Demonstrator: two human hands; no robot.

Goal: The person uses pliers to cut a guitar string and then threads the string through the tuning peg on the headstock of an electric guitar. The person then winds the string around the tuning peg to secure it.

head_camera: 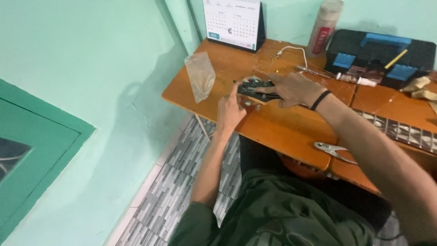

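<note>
While the right hand (291,89) lies spread flat on the dark guitar headstock (255,88) at the far left of the orange table (291,132), the left hand (230,109) pinches its near edge with fingertips.

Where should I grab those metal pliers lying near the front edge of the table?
Probably by the handles of the pliers, coming from above on the near side. They lie flat on the orange table, handles splayed toward its front edge, apart from both hands.
</note>
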